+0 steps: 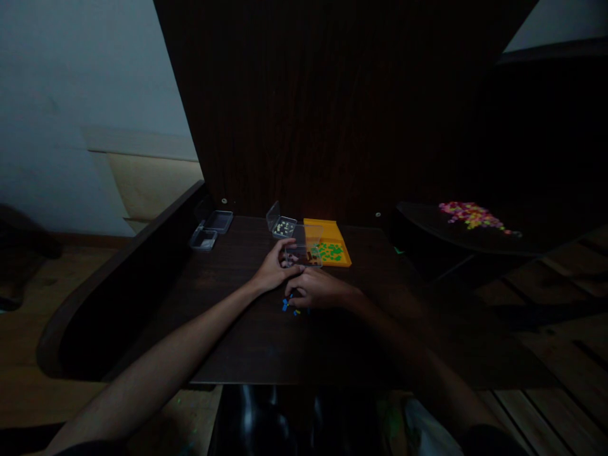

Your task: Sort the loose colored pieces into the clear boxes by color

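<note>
My left hand [274, 268] grips the left side of a clear plastic box [313, 263], thumb in front and fingers behind. The box has its lid raised and holds a few dark and brown bits. Just in front of it, my right hand [319, 288] is closed with the fingers curled down over a small pile of blue pieces [285, 305], with some yellow ones among them. Whatever its fingertips hold is too small and dark to make out. An orange tray [346, 256] with many green pieces [331, 251] lies behind and right of the box.
Another lidded clear box [285, 227] with pale pieces stands farther back. Two small clear cases [219, 221] lie at the desk's left, near the raised side panel [118, 272]. On a dark surface at the right is a heap of pink and yellow pieces [475, 215].
</note>
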